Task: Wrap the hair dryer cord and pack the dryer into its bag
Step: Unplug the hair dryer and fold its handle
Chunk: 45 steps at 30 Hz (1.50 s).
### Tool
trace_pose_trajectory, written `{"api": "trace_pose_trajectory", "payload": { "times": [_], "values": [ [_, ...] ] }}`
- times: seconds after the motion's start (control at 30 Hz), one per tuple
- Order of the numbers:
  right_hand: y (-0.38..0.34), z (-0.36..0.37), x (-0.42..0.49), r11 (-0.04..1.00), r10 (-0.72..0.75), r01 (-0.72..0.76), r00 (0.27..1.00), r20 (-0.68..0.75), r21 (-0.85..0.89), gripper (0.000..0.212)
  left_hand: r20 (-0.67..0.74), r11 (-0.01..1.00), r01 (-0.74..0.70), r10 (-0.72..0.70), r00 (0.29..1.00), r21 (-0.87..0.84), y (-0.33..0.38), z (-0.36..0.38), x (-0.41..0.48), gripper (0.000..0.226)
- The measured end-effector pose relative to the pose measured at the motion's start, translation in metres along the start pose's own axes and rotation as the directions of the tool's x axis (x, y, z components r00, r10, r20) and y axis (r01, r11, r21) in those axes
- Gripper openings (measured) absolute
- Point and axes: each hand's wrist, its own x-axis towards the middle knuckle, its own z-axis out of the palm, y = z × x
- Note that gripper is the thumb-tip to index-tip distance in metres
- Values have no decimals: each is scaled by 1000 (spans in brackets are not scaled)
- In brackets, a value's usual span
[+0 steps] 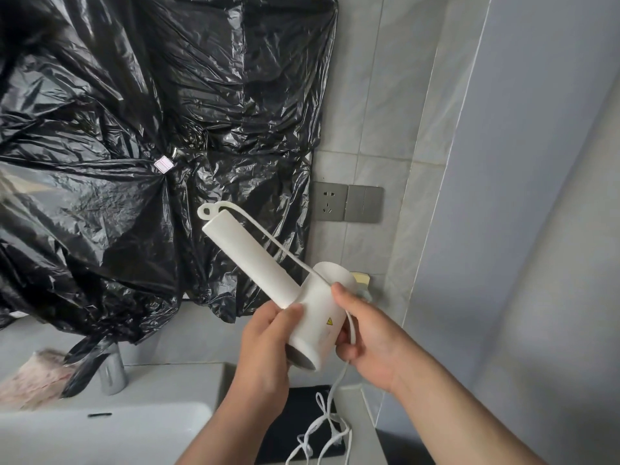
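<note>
Hair dryer [310, 317], white, is held in the air above a black bag [302, 421] lying flat on the counter, loose cord [330, 431] piled on it. Left hand [265, 350] curls around the barrel; right hand [372, 337] closes on barrel and cord.

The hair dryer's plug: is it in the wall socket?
No: the wall socket is empty, and the cord trails down from the hair dryer towards the counter.
</note>
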Motion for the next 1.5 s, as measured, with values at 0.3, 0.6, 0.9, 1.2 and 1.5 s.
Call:
{"api": "trace_pose_trajectory", "payload": {
  "times": [0.3,0.6,0.9,1.2,1.5],
  "values": [
    [7,-17,7,993,73,-70,997,-25,96,46,25,565,-398,555,832,723,24,-15,-14,40],
    [-8,-22,15,996,63,-69,993,-97,-57,29,833,-715,-535,121,540,450,79,-23,44,83],
    [-42,-25,6,958,60,-55,998,11,-282,24,933,-685,-649,135,334,331,74,-35,64,54],
    [-73,-25,-11,932,53,1,989,137,-361,15,902,-672,-609,246,355,422,76,-36,64,57],
    [-79,-15,-23,875,-124,153,988,94,-459,18,795,-630,-505,341,502,590,86,-32,61,43]
  ]
}}
